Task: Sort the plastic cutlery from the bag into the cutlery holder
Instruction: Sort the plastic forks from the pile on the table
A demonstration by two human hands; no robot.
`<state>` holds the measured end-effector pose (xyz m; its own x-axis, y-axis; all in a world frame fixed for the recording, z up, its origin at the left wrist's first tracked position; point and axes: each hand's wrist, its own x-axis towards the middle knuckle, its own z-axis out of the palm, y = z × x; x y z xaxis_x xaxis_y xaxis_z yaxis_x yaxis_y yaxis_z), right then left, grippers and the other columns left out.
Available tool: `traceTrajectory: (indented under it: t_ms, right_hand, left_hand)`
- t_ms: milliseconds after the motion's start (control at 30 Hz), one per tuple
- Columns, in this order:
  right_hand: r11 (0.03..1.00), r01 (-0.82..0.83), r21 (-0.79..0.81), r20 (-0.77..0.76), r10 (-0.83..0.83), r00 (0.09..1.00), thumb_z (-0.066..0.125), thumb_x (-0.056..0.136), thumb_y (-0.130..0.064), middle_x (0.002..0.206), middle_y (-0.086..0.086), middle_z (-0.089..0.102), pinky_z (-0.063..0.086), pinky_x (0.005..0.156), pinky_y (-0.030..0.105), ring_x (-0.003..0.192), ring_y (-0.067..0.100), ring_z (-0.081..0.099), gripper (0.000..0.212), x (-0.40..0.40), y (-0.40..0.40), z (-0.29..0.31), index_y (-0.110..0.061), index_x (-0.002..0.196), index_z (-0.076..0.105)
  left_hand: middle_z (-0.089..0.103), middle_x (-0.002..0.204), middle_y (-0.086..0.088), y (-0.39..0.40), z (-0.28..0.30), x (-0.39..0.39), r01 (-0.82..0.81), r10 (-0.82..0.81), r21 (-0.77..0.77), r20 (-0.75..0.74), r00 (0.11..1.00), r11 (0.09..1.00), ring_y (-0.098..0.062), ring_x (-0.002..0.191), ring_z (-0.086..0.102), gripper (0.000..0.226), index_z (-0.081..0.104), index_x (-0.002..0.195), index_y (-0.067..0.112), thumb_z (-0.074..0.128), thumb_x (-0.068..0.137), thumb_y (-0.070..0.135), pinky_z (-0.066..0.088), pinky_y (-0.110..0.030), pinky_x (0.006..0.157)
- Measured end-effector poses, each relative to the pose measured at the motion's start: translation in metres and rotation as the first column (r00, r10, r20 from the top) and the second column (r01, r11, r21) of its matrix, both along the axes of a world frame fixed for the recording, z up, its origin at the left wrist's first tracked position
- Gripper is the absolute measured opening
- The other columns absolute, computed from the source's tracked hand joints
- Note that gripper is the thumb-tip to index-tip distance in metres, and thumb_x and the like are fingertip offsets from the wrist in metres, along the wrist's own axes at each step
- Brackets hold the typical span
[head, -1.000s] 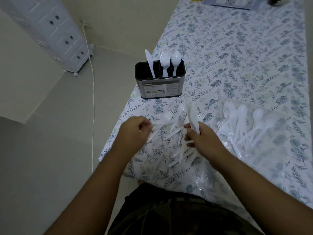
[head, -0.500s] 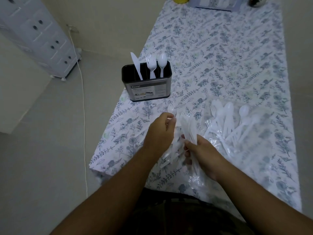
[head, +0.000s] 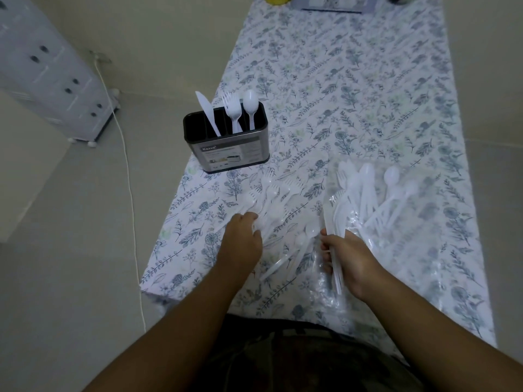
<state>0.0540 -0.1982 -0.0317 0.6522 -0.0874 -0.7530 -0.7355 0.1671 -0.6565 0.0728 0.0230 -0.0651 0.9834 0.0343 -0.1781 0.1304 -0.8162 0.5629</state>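
Holder (head: 229,148) upright, holding 1 knife (head: 208,112), forks (head: 232,110), spoon (head: 250,106).

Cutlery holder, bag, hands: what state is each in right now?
Cutlery holder: upright, holds a knife, forks and spoon.
Bag: flat, cutlery inside.
Loose forks: lying on tablecloth.
Left hand: reaching into loose cutlery.
Right hand: grips several pieces.

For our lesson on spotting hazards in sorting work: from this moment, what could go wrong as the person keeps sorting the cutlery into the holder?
1. The cutlery holder stands near the table's left edge; a nudge while dropping pieces in might tip it off.
2. The right hand holds several white pieces in one grip; one could slip out or land in the wrong compartment.
3. The loose forks by the left hand blend into the flowered cloth, so one might be overlooked.
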Motion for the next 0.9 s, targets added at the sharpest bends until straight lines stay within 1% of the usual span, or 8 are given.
traceTrajectory:
  t_ms: [167,300,433,500,567,700,800,900]
  right_hand:
    - [0.995,-0.056,-0.080,0.052,0.060,0.997,0.056,0.093,-0.006,0.060,0.005,0.046,0.035,0.046,0.027,0.049,0.018,0.039,0.007,-0.001,0.010,0.002,-0.012,0.088,0.055]
    - [0.997,-0.066,-0.027,0.083,0.068,0.994,0.049,0.094,0.002,0.053,0.003,0.041,0.034,0.043,0.026,0.044,0.015,0.036,0.014,-0.003,0.018,0.007,-0.008,0.083,0.050]
    - [0.996,0.016,0.089,-0.003,-0.016,1.000,0.051,0.091,0.007,0.058,0.006,0.046,0.036,0.044,0.027,0.042,0.015,0.040,0.018,0.002,0.024,0.012,-0.008,0.081,0.052]
    - [0.978,0.075,0.195,-0.062,-0.064,0.996,0.062,0.090,0.003,0.070,0.009,0.056,0.045,0.048,0.030,0.049,0.018,0.048,0.012,0.005,0.024,0.014,-0.009,0.090,0.061]
    - [0.951,0.103,0.291,-0.073,-0.085,0.994,0.071,0.087,0.000,0.078,0.009,0.061,0.049,0.055,0.034,0.054,0.019,0.053,0.017,0.006,0.022,0.015,-0.008,0.101,0.065]
    - [0.987,0.105,0.125,-0.078,-0.096,0.992,0.066,0.090,-0.001,0.080,0.009,0.059,0.044,0.049,0.030,0.051,0.016,0.049,0.017,0.004,0.018,0.007,-0.012,0.102,0.063]
    - [0.989,0.126,0.078,-0.100,-0.118,0.988,0.061,0.090,0.002,0.072,0.007,0.050,0.036,0.044,0.027,0.046,0.014,0.040,0.017,0.003,0.016,0.001,-0.014,0.096,0.058]
    - [0.989,0.093,0.116,-0.092,-0.083,0.992,0.058,0.090,0.004,0.064,0.006,0.038,0.027,0.045,0.028,0.047,0.015,0.031,0.018,0.002,0.019,0.000,-0.013,0.089,0.052]
  left_hand:
    - [0.050,0.116,-0.004,-0.007,0.007,-0.004,-0.015,-0.001,0.117,0.142,0.990,0.993,-0.019,0.107,0.046,0.033,0.059,0.118,0.015,0.065,0.087,0.023,0.048,-0.032,0.088]
    - [0.052,0.119,-0.006,-0.018,-0.001,-0.009,0.122,-0.125,0.102,0.025,0.992,0.987,-0.021,0.112,0.048,0.044,0.052,0.131,0.014,0.062,0.091,0.028,0.050,-0.037,0.093]
    - [0.052,0.116,-0.006,-0.022,-0.003,-0.011,0.143,-0.143,0.051,0.005,0.990,0.988,-0.021,0.103,0.053,0.041,0.049,0.134,0.017,0.055,0.094,0.014,0.052,-0.033,0.083]
    - [0.056,0.116,-0.008,-0.021,-0.001,-0.011,0.099,-0.099,0.003,0.015,0.995,0.995,-0.021,0.101,0.056,0.038,0.051,0.134,0.015,0.049,0.096,0.011,0.053,-0.034,0.084]
    - [0.059,0.115,-0.008,-0.018,0.003,-0.011,0.020,-0.019,-0.046,0.022,1.000,0.999,-0.019,0.100,0.058,0.038,0.053,0.134,0.013,0.048,0.096,0.011,0.053,-0.034,0.086]
    - [0.052,0.109,-0.002,-0.011,0.009,-0.014,-0.025,0.028,-0.035,0.080,0.996,0.999,-0.016,0.100,0.050,0.029,0.055,0.120,0.016,0.055,0.092,0.021,0.049,-0.029,0.081]
    - [0.051,0.095,0.004,-0.018,0.011,-0.019,0.020,-0.019,-0.027,0.037,0.999,0.999,-0.013,0.084,0.054,0.014,0.055,0.101,0.020,0.059,0.093,0.031,0.046,-0.023,0.067]
    - [0.060,0.107,0.002,-0.034,0.010,-0.028,0.061,-0.060,0.002,-0.095,0.994,0.998,-0.017,0.096,0.061,0.042,0.052,0.120,0.020,0.067,0.088,0.044,0.051,-0.030,0.078]
